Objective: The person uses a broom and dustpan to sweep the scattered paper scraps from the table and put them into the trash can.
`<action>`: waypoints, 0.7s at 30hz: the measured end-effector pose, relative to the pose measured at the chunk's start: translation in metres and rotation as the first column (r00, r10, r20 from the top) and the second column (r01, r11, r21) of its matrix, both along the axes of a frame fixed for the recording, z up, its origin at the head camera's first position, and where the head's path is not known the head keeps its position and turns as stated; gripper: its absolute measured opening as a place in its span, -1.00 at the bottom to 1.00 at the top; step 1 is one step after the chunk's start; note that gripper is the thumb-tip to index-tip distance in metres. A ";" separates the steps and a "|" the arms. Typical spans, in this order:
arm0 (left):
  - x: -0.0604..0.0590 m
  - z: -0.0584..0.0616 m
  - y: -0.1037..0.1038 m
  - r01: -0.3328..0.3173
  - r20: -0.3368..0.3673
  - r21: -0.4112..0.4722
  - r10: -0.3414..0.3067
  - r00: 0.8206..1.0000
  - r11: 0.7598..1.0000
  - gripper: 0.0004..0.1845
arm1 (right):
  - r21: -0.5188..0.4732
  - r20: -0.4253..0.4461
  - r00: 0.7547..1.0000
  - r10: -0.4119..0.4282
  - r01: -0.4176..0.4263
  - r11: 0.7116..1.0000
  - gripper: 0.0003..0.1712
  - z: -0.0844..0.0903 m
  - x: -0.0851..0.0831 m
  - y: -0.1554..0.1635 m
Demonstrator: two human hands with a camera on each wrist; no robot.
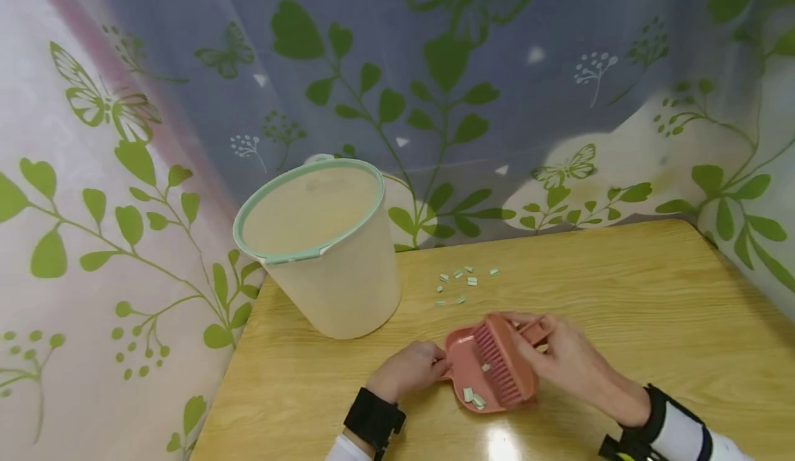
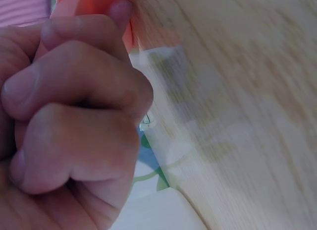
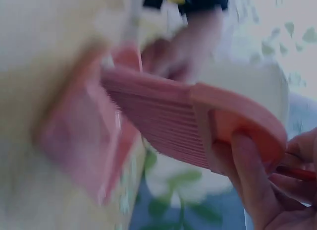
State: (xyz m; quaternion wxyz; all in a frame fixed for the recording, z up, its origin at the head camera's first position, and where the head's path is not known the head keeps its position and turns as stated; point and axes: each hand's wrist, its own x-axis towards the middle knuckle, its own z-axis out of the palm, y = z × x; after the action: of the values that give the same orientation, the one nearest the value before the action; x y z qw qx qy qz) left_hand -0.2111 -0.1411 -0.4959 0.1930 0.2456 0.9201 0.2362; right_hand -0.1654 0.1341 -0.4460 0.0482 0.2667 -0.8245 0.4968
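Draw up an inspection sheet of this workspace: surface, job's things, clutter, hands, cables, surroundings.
Surface: light wood-grain table, with a glare spot near its front.
Job's things: pink plastic dustpan with small pale-green pieces in it; pink brush with rows of bristles, over the pan.
Clutter: more pale-green scraps scattered behind the dustpan; whitish translucent bucket with mint-green rim, at left.
Hands: left hand grips the dustpan; right hand holds the brush.
Cables: nothing seen.
Surroundings: backdrop printed with green leaves and butterflies.
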 end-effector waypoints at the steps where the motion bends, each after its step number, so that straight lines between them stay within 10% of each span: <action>1: -0.001 0.000 0.002 -0.001 0.005 0.008 0.000 1.000 1.000 -0.70 | 0.015 -0.012 0.999 -0.045 0.046 0.999 -0.67 0.003 -0.004 0.008; 4: -0.002 -0.001 0.003 -0.006 0.019 0.019 0.005 1.000 1.000 -0.69 | 0.057 -0.058 0.991 -0.117 0.121 0.991 -0.64 0.006 -0.016 0.030; 12: -0.001 -0.001 0.002 -0.017 0.047 0.016 0.016 0.999 1.000 -0.68 | 0.047 -0.078 0.993 0.085 -0.082 0.996 -0.70 -0.015 -0.013 0.025; 21: -0.004 -0.003 0.004 0.004 0.023 -0.024 -0.003 1.000 1.000 -0.68 | -0.020 -0.061 0.996 -0.072 0.071 0.997 -0.59 -0.033 -0.035 0.015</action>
State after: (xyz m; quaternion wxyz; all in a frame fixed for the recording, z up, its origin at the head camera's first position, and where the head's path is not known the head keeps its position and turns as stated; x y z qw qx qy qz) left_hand -0.2151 -0.1373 -0.4985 0.2068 0.2422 0.9202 0.2274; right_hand -0.2003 0.1488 -0.4793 0.0939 0.2518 -0.8273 0.4934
